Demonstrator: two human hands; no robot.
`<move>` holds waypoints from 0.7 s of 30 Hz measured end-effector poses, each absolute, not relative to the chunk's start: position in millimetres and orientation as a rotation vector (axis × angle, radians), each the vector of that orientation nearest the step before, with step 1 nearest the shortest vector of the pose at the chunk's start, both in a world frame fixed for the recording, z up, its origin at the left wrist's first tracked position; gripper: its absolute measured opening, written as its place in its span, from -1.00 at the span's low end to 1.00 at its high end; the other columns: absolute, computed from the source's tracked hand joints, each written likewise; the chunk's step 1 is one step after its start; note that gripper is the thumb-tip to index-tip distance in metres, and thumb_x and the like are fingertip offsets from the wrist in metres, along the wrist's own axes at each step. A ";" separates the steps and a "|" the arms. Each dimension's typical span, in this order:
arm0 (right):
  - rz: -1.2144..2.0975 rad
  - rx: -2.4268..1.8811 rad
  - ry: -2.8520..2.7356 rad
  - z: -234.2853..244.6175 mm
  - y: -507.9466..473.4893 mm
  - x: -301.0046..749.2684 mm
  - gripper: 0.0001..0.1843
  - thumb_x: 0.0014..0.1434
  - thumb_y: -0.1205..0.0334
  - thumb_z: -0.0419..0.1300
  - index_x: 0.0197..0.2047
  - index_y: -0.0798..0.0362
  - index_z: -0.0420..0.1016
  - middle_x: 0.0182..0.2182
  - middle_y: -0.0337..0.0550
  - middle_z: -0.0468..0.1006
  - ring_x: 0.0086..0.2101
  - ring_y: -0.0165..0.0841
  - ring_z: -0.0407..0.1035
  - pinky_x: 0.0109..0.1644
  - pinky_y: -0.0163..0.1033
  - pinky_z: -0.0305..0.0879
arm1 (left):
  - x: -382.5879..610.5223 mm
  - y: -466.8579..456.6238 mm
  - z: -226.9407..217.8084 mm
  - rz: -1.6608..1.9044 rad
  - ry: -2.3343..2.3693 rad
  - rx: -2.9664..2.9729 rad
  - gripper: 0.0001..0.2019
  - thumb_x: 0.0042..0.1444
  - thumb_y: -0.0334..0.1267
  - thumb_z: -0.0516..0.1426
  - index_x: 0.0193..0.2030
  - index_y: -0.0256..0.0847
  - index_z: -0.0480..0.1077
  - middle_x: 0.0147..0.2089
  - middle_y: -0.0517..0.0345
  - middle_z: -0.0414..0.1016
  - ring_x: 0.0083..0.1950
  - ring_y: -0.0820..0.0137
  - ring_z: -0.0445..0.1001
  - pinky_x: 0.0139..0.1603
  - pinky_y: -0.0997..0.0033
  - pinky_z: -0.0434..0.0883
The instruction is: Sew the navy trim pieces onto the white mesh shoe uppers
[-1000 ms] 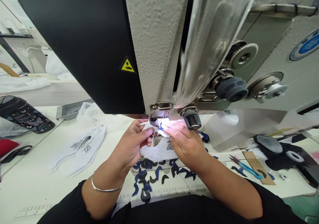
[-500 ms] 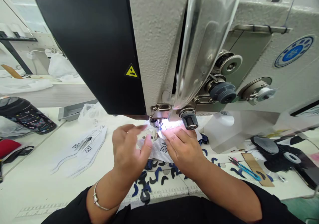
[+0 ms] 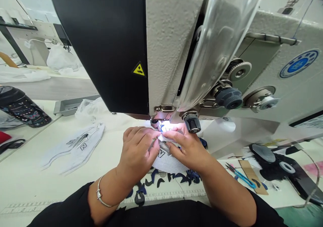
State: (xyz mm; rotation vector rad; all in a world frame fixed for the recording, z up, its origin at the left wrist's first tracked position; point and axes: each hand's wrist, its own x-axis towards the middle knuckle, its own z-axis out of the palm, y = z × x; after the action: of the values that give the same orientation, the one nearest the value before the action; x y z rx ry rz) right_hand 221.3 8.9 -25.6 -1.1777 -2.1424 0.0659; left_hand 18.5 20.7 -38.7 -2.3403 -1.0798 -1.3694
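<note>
A white mesh fabric piece (image 3: 168,162) with a dark letter lies under the lit needle area (image 3: 161,126) of a large sewing machine (image 3: 174,52). My left hand (image 3: 137,149) has its fingers pinched on the piece's left edge, right by the needle. My right hand (image 3: 185,146) presses and grips the same piece from the right, fingertips close to the presser foot. Several small dark blue cut shapes (image 3: 161,180) lie on the table just in front of my hands.
A stack of white cut pieces (image 3: 75,148) lies at the left, a dark patterned bottle (image 3: 22,111) farther left. Blue-handled snips (image 3: 241,175) and a black tray (image 3: 280,161) sit at the right. A grey tray (image 3: 70,106) and plastic bag (image 3: 91,109) are behind.
My left hand, lifted and open half a second ago, has come back down and pinched the white piece by the needle. The piece has turned slightly.
</note>
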 end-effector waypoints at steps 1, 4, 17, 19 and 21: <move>0.078 -1.174 -2.129 -27.7 9.3 221.1 -0.65 0.27 0.22 0.21 0.11 -0.14 0.55 -0.12 -0.05 0.38 -0.12 -0.21 0.35 0.01 0.02 0.43 | 18.4 20.8 -38.7 -1.375 -1.079 -2.341 -0.74 0.09 -0.47 0.23 -0.08 -0.16 0.45 -0.14 0.10 0.61 -0.05 0.20 0.54 0.11 0.04 0.33; 0.051 -1.188 -2.110 -32.8 8.4 217.8 -0.64 0.25 0.24 0.20 0.10 -0.16 0.56 -0.14 -0.07 0.36 -0.16 -0.23 0.34 -0.05 -0.02 0.44 | 18.5 21.2 -38.6 -1.379 -1.085 -2.336 -0.75 0.09 -0.47 0.22 -0.09 -0.14 0.46 -0.14 0.13 0.62 -0.03 0.21 0.55 0.15 0.02 0.30; -0.406 -1.105 -1.902 -51.0 1.0 191.3 -0.66 0.29 0.24 0.19 0.11 0.05 0.51 -0.17 0.01 0.42 -0.14 -0.20 0.36 0.05 0.01 0.41 | 12.0 29.6 -47.6 -1.367 -1.159 -2.363 -0.80 0.17 -0.39 0.17 -0.06 -0.15 0.44 -0.05 0.03 0.61 0.05 0.18 0.54 0.27 -0.03 0.18; -0.402 -1.060 -1.885 -51.6 1.7 190.4 -0.70 0.28 0.25 0.19 0.07 0.09 0.50 -0.20 -0.01 0.46 -0.15 -0.21 0.38 0.08 0.00 0.39 | 11.9 31.0 -50.5 -1.377 -1.200 -2.373 -0.82 0.20 -0.38 0.15 -0.06 -0.18 0.42 -0.06 0.01 0.61 0.05 0.18 0.53 0.29 -0.03 0.17; -0.395 -1.024 -1.880 -51.1 2.9 190.8 -0.73 0.28 0.26 0.19 0.03 0.11 0.48 -0.22 -0.01 0.49 -0.15 -0.22 0.39 0.09 0.01 0.38 | 12.0 32.1 -53.3 -1.390 -1.237 -2.392 -0.84 0.22 -0.35 0.13 -0.06 -0.20 0.41 -0.05 0.00 0.60 0.07 0.18 0.52 0.32 -0.03 0.13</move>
State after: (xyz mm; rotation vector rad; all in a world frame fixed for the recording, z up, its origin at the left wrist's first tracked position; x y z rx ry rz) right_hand 190.8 2.9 -51.1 -1.0243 -1.8797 -0.3952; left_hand 12.0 32.1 -53.3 -2.3922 -1.2375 -1.3902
